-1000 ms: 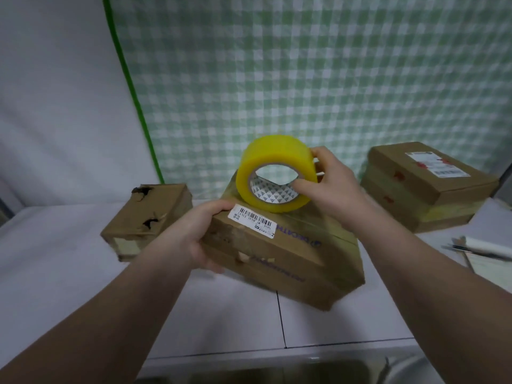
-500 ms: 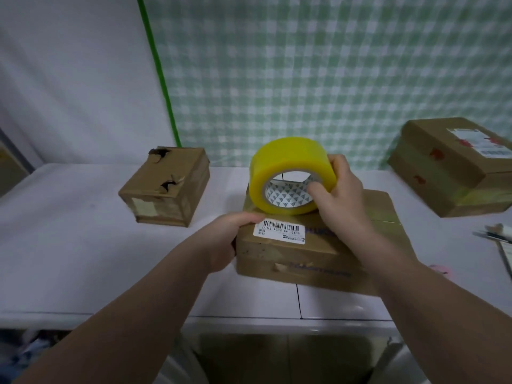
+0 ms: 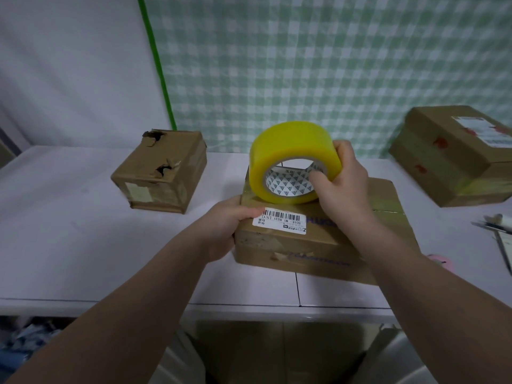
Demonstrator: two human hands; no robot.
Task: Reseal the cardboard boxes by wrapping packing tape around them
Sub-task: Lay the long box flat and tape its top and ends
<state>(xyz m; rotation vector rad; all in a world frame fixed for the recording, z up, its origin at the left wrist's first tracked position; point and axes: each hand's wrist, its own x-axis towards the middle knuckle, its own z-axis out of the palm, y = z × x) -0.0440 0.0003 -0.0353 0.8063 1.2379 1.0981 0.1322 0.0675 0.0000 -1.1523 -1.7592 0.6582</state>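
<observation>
A flat brown cardboard box (image 3: 388, 217) with a white barcode label (image 3: 279, 220) lies on the white table (image 3: 69, 231), right in front of me. My left hand (image 3: 224, 225) grips its left near corner, thumb on top beside the label. A yellow roll of packing tape (image 3: 288, 151) stands on edge on the box's top. My right hand (image 3: 343, 187) holds the roll from the right, with fingers curled into its patterned core.
A torn small box (image 3: 163, 173) sits to the left at the back. At the far right stands a larger box (image 3: 454, 159) with a shipping label. A pen and papers (image 3: 496, 228) lie by the right edge, and a pink object (image 3: 440, 261) beside my right forearm.
The box has been lowered from a tilted, lifted pose and now lies flat on the table. Both hands keep their holds, and the view has dipped downward.
</observation>
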